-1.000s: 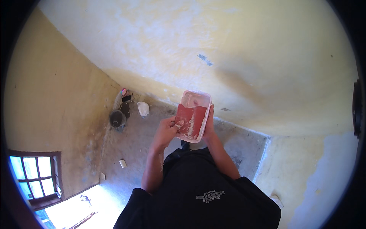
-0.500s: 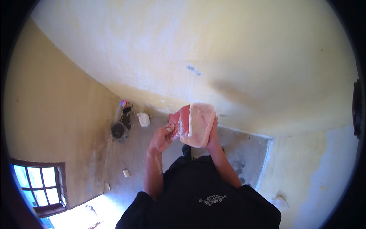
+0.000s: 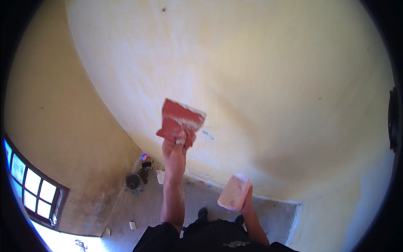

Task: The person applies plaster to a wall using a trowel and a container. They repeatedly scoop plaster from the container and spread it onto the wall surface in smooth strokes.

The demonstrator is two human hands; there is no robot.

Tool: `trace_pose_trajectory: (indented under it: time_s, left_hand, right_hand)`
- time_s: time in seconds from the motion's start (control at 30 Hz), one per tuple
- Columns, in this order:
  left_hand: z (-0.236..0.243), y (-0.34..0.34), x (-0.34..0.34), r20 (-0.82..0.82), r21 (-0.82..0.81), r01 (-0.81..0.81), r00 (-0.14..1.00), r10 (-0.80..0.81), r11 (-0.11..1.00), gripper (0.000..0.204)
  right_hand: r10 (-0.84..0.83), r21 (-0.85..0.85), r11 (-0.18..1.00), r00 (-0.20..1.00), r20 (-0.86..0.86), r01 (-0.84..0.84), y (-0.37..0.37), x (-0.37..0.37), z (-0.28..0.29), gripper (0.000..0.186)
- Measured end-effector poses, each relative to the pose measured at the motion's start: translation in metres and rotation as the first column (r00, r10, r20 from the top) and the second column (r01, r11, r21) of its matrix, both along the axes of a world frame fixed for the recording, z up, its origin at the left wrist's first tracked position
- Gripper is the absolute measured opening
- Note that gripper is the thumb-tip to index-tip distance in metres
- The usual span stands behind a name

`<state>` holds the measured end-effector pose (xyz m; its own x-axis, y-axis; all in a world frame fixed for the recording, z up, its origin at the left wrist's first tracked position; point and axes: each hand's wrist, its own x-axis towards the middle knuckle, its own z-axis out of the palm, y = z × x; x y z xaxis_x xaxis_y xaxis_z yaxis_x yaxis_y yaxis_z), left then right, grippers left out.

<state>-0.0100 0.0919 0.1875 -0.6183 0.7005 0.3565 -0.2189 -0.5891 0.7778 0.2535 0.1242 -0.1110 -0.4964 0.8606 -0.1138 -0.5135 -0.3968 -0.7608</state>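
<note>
Left hand point(image 3: 174, 156) out in front at the end of a raised forearm, closed on the near end of a red spreader point(image 3: 178, 111), thumb lying over its face; the blade is broad, tilted a little, wide edge pointing up and away from the person; whitish paste along that edge, a second rough band of it across the middle, some pale smears on the thumb; the blade shows against the yellow wall point(image 3: 273, 80), though whether it touches the surface I cannot tell.

Right hand point(image 3: 248, 201) lower and nearer the body, gripping a pale pink tub point(image 3: 244, 194) by its right side; tub tilted, rounded corners, pinkish smears within; how much paste it holds is unclear; tub and spreader well apart, the tub lower and to the right.

Wall in front streaked whitish, a small grey patch point(image 3: 208, 135) just right of the spreader; darker stain low on the left wall point(image 3: 84, 193), which carries a barred window point(image 3: 37, 187); in the floor corner a dark bucket point(image 3: 134, 181), with a white lump point(image 3: 160, 177) near it; a small pale block point(image 3: 132, 225) on the grey floor point(image 3: 153, 210); black shirt point(image 3: 210, 240) and dark shoes point(image 3: 202, 213) below.
</note>
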Motion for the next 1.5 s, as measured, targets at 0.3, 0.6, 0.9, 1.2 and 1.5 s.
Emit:
trace_pose_trajectory:
  time_s: [0.3,0.6,0.9,1.2,1.5]
  left_hand:
    - [0.149,0.115,0.056,-0.548,0.545,-0.572,0.311,0.777,0.613,0.041]
    - [0.095,0.194,0.106,-0.860,0.415,-0.763,-0.151,0.488,0.495,0.065]
    - [0.075,0.099,0.098,-0.897,-0.074,-0.765,0.332,0.293,0.639,0.036]
    - [0.190,0.130,0.040,-0.708,0.059,-0.918,0.238,0.665,0.391,0.022]
    - [0.206,0.171,0.137,-0.727,0.385,-0.808,0.032,0.686,0.445,0.045]
  right_hand:
    - [-0.077,0.104,0.992,0.997,0.024,0.074,0.014,0.069,-0.014,0.077]
    - [-0.120,0.229,0.967,0.992,0.028,0.111,0.031,0.106,-0.012,0.088]
    - [0.081,0.068,0.995,0.992,-0.092,-0.075,0.054,0.136,-0.030,0.080]
    - [-0.036,0.211,0.977,0.999,-0.033,0.042,0.056,0.172,-0.060,0.065]
    - [0.116,0.016,0.993,0.974,-0.194,-0.116,0.065,0.218,-0.063,0.075]
